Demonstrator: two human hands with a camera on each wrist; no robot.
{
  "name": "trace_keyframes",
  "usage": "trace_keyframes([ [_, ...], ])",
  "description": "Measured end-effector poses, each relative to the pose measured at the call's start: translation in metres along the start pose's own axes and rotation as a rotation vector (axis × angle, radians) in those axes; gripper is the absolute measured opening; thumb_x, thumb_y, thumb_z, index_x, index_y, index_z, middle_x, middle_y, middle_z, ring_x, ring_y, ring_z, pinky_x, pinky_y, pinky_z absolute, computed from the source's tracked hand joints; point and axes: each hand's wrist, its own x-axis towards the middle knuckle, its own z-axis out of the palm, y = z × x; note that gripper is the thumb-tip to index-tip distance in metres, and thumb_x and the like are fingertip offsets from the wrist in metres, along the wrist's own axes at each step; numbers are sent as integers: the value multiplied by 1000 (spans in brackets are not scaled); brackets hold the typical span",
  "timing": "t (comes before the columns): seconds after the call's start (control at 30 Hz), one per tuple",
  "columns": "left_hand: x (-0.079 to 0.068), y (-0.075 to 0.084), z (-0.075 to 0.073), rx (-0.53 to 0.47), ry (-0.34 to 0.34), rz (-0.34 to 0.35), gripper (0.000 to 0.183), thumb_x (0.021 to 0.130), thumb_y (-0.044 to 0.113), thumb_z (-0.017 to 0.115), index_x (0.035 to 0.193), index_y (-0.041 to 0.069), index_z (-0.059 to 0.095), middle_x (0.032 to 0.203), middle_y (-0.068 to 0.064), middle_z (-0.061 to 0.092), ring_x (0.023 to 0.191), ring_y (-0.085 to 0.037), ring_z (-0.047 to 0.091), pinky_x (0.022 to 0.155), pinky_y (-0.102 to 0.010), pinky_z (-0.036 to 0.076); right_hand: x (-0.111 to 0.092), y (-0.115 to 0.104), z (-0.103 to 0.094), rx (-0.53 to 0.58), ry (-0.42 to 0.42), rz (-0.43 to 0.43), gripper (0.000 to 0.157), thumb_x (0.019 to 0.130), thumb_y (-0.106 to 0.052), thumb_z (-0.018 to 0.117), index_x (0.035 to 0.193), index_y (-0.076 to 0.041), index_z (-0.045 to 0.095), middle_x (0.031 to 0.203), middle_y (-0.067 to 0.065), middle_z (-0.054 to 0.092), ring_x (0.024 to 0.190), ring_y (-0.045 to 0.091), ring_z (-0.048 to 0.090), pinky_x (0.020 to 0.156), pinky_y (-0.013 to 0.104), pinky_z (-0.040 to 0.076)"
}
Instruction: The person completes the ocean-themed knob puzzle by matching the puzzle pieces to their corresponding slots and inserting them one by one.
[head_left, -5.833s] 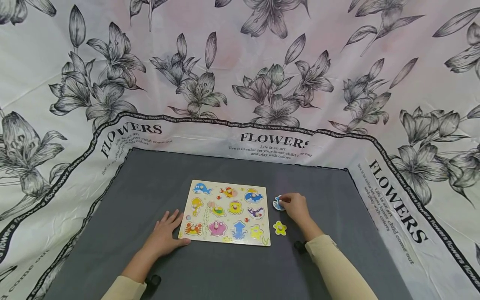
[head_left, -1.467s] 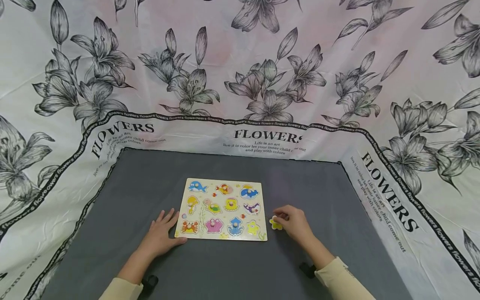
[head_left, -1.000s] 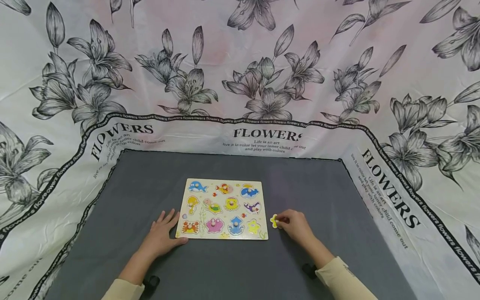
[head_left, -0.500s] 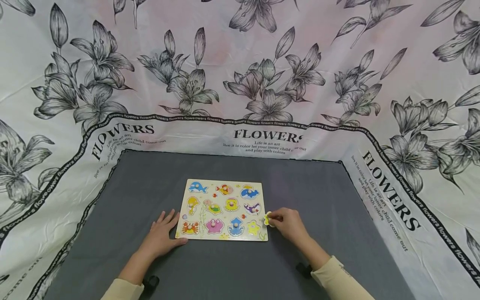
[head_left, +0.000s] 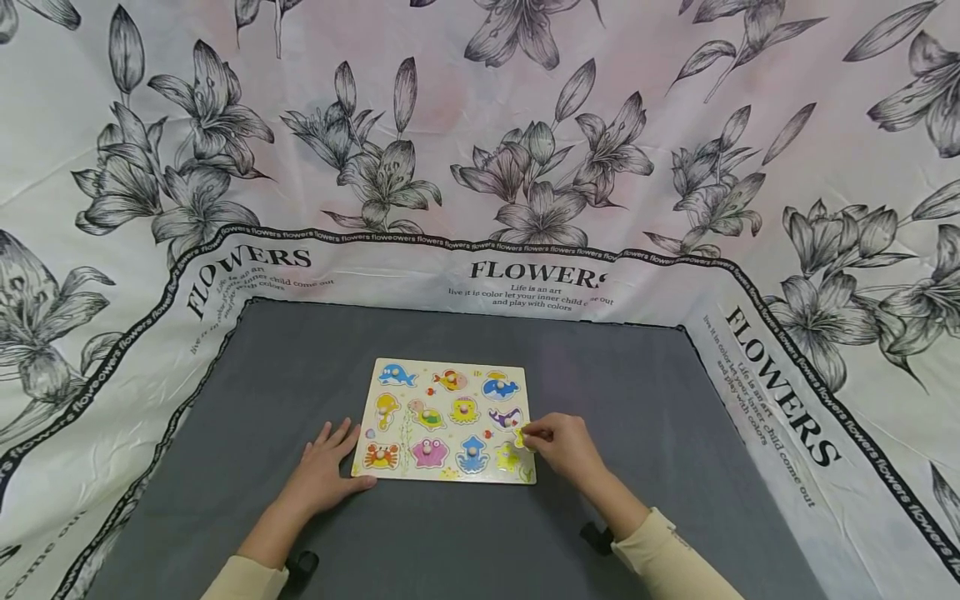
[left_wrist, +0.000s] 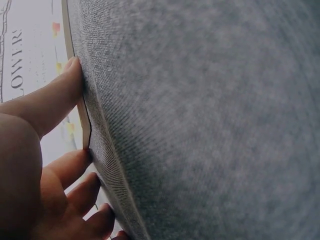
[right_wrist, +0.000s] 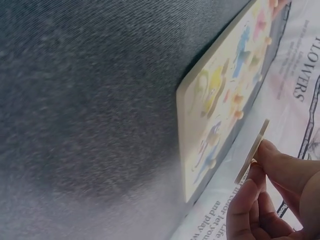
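A wooden peg puzzle board point(head_left: 442, 429) with several sea-animal pieces lies on the grey table. My right hand point(head_left: 566, 446) pinches a yellow starfish puzzle piece point(head_left: 519, 438) between thumb and fingertips. In the head view this piece overlaps the board's right edge, just above the printed yellow star recess point(head_left: 507, 457). The right wrist view shows the starfish piece point(right_wrist: 252, 151) edge-on, raised off the board. My left hand point(head_left: 324, 471) rests with fingers spread at the board's lower left corner; in the left wrist view its thumb point(left_wrist: 67, 90) and fingertips touch the board's edge.
Grey cloth point(head_left: 450, 542) covers the table around the board. A white curtain printed with flowers point(head_left: 525, 183) surrounds the back and sides. Dark straps point(head_left: 597, 537) show at the wrists, next to cream sleeves.
The blue piece once right of the board is now in it. My right hand has taken the starfish piece from the table and moved it left over the board's edge. The left hand stays put.
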Motion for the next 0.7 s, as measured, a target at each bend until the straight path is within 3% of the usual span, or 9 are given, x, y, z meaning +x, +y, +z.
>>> trace_keyframes([
  [0.7,-1,1,-2,5,-6,-8,100,80,48,83,156,4,36,164,-23,26,152,-50,12,117,-73,14,-1,-17,8,-14,-26,-69,7,82,-5,83,87,-10,83,84,-1,74,69,4,61,58,19,50],
])
